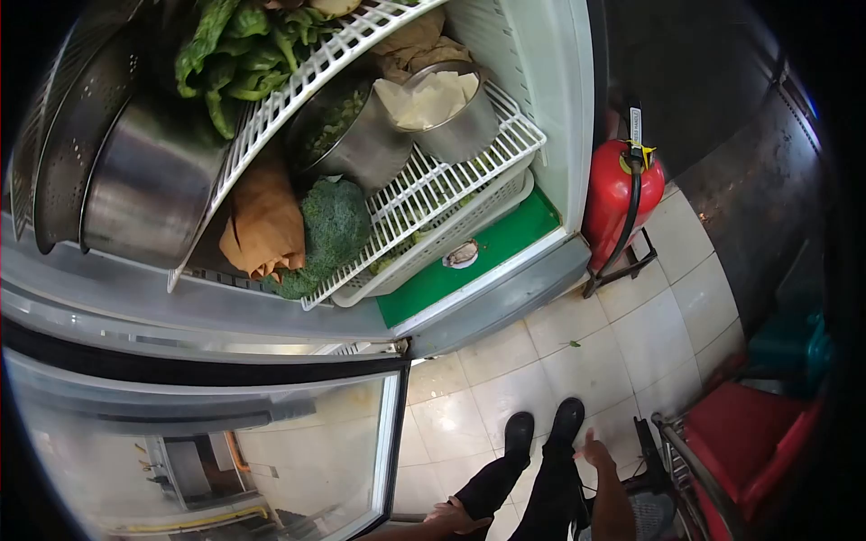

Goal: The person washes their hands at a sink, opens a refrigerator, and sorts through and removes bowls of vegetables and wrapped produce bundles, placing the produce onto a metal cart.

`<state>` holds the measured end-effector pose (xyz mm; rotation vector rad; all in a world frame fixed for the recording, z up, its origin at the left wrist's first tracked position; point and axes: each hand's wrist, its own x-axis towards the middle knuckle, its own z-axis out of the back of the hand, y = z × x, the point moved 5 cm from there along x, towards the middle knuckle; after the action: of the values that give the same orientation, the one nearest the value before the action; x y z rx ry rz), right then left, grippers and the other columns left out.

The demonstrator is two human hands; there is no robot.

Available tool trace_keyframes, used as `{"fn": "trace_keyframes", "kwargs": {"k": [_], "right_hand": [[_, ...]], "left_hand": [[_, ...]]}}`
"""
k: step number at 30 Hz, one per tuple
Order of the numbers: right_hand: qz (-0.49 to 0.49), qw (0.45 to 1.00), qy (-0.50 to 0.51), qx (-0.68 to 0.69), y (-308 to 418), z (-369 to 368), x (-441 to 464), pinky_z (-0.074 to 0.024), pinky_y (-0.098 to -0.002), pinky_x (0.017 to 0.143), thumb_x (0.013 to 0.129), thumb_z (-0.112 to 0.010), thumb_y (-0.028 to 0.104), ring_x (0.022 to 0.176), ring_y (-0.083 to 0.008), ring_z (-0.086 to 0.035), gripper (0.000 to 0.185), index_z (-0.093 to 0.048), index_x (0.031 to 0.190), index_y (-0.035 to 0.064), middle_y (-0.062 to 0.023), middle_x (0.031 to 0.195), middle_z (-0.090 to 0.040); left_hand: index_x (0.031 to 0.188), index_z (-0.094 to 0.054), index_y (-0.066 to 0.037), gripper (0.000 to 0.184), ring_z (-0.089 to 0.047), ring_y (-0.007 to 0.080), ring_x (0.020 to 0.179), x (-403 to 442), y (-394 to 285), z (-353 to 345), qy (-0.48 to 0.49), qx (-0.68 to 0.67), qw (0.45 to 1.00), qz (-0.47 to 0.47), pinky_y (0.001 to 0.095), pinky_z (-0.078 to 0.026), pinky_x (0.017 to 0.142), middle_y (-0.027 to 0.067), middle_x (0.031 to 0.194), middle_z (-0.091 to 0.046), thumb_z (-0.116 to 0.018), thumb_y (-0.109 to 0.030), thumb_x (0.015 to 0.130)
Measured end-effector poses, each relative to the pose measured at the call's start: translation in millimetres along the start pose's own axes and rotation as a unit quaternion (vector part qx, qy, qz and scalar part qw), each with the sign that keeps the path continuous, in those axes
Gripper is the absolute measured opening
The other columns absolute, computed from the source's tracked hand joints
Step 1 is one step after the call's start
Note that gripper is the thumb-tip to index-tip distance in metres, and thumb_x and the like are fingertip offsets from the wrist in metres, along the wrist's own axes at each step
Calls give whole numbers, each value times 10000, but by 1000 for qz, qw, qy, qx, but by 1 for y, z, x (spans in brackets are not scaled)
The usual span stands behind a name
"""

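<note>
My left hand [456, 518] is low in the view, beside the edge of the open glass door [385, 451] and in front of my dark trouser leg. Its fingers stretch to the right and it appears to hold nothing. My right hand [593, 450] hangs near my right shoe [567, 420], fingers loosely apart, with nothing visible in it. Above both hands is an open fridge. On its white wire shelf [433, 187] are broccoli [334, 225], a brown paper bag [263, 221], a metal pot [457, 135] with pale paper in it, and another pot [370, 149] holding chopped greens.
Leafy greens [239, 54] lie on the upper shelf, above a large metal pot [149, 180] and a perforated pan [72, 153]. A red fire extinguisher [622, 198] stands right of the fridge. A red chair [744, 442] is at lower right. A small leaf [575, 343] lies on the tiles.
</note>
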<state>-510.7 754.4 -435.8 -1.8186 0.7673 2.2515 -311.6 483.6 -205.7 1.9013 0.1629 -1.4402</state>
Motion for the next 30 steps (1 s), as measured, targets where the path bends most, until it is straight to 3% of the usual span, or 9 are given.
{"fn": "trace_keyframes", "kwargs": {"k": [1, 4, 8, 11, 14, 16, 20, 23, 30], "right_hand": [[-2, 1000, -3, -2, -5, -8, 6, -407, -425, 992, 950, -169, 589, 1038, -375, -588, 752, -742, 899, 105, -215, 937, -679], [158, 940, -53, -299, -5, -19, 24, -494, -432, 836, 787, -603, 327, 945, -321, -638, 277, -711, 783, 72, -162, 829, -689], [233, 881, -42, -409, -2, -29, 27, -495, -426, 775, 807, -589, 324, 902, -330, -648, 282, -695, 783, 64, -152, 843, -689], [70, 975, -105, -183, 2, -19, 17, -519, -409, 794, 715, -726, 362, 913, -338, -651, 329, -708, 852, 63, -172, 897, -686], [167, 976, -86, -111, -33, -32, 51, -526, -380, 799, 702, -752, 379, 931, -306, -657, 347, -696, 851, 70, -141, 926, -694], [-14, 988, -12, 151, -27, -21, 20, -528, -382, 770, 597, -810, 325, 848, -266, -661, 343, -672, 782, 71, -82, 827, -686], [177, 951, -200, -155, 1, -5, -14, -503, -457, 709, 751, -683, 279, 739, -337, -641, 261, -640, 677, 33, -151, 748, -657], [131, 932, -332, -70, 20, 7, -48, -481, -485, 731, 839, -581, 287, 757, -397, -621, 339, -622, 653, 6, -212, 772, -639], [33, 958, -280, -52, -1, -12, -52, -472, -498, 632, 935, -221, 632, 669, -453, -595, 832, -672, 816, -56, -259, 708, -617]], "left_hand": [[1484, -29, -38, 1352, -367, 387, 1319, 8, 1, -6, 1, 0, 1000, -4, 544, -332, 1044, 235, 1447, -308, -459, -931, 565], [1484, -30, -39, 1355, -350, 387, 1329, 31, 9, -19, 1, -8, 1000, -2, 549, -326, 1048, 226, 1459, -289, -473, -927, 562], [1483, -27, -37, 1348, -339, 405, 1329, 42, 10, -25, -12, -14, 1000, -23, 554, -324, 1042, 249, 1471, -247, -474, -922, 570], [1470, -28, 15, 1392, -344, 403, 1328, 49, 11, -24, -20, 1, 999, -42, 535, -314, 1058, 257, 1474, -246, -462, -937, 552], [1456, -41, 58, 1412, -342, 402, 1330, 53, 14, -24, -22, 5, 997, -77, 517, -310, 1066, 255, 1474, -254, -460, -939, 549], [1446, -49, 83, 1421, -340, 398, 1333, 51, 14, -24, -25, 11, 995, -100, 508, -309, 1070, 253, 1472, -263, -460, -940, 549], [1447, -63, 82, 1369, -332, 354, 1351, 37, 11, -17, -26, 16, 992, -124, 478, -329, 1069, 233, 1469, -291, -489, -901, 595], [1435, -60, 109, 1405, -340, 366, 1344, 42, 11, -19, -24, 27, 989, -146, 481, -321, 1073, 248, 1465, -290, -472, -921, 573], [1410, -93, 153, 1348, -346, 387, 1336, 63, 8, -26, -41, 87, 978, -186, 459, -330, 1069, 279, 1459, -279, -418, -905, 641]]}}
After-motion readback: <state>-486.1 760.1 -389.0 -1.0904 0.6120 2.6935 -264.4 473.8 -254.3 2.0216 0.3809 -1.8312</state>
